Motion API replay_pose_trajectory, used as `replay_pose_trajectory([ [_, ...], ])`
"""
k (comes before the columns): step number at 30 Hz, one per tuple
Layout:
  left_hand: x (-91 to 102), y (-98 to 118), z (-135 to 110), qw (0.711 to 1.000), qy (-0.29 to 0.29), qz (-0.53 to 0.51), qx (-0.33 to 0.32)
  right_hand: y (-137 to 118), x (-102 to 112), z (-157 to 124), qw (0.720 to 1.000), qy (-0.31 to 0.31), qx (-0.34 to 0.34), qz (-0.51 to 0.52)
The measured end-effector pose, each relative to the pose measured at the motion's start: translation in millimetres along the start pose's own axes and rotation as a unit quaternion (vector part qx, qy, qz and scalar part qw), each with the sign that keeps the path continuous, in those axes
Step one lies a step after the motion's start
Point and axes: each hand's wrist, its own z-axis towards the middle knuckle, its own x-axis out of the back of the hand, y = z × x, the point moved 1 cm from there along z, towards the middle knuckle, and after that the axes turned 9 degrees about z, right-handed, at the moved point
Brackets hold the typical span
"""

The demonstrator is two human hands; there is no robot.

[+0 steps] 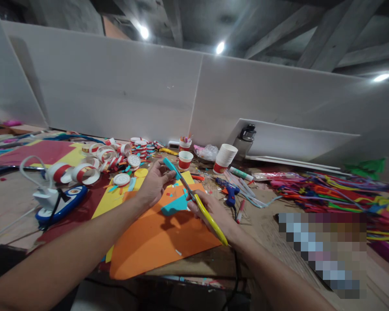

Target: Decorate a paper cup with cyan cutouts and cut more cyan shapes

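My left hand [156, 181] pinches a narrow blue paper strip [170, 166] above the table. In my right hand [210, 211] is a pair of scissors [210, 219] with yellow handles, its blades pointing up and left to the strip. The blade tips meet the strip's lower end; whether they are cutting it, I cannot tell. Below both hands lies an orange paper sheet [158, 246], with a larger blue paper piece [175, 204] and small scraps on it. Part of a yellow sheet [102, 205] shows from under the orange one.
Paper cup rings [87, 172] and cut cup bases [121, 179] crowd the left, near a blue-and-white power strip [65, 203]. Behind stand a paper cup [185, 160] and stacked cups [225, 158]. A blue glue gun [231, 195] and colourful pipe cleaners [330, 194] lie to the right.
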Motion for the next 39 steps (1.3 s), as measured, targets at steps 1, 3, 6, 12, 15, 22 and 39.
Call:
replay_pose_trajectory([
  [1,-0.2,-0.1,-0.3,1.0,0.0,-0.002,-0.001,0.4,-0.2,0.2,1.0,0.002,0.0,-0.002],
  [3,-0.3,-0.7,-0.6,1.0,-0.002,-0.002,-0.003,1.0,-0.4,0.7,1.0,0.006,0.0,-0.006],
  [6,-0.6,-2.1,-0.7,1.0,-0.004,0.002,-0.008,1.6,-0.2,1.1,1.0,0.006,-0.001,-0.008],
  [12,-2.3,-2.7,-2.0,1.0,-0.005,0.003,-0.016,0.8,0.6,0.6,1.0,0.002,0.013,-0.01],
  [15,-3.1,-2.4,-2.6,1.0,-0.002,0.002,-0.013,-1.0,0.5,0.3,0.999,0.011,0.03,-0.015],
  [22,-4.1,-2.4,-2.9,1.0,-0.003,0.002,-0.013,0.5,-0.7,1.6,0.999,0.011,0.046,-0.009],
  [39,-3.4,-4.1,-2.5,0.999,-0.025,-0.009,-0.023,4.0,-0.5,0.8,1.0,0.001,0.003,0.027],
])
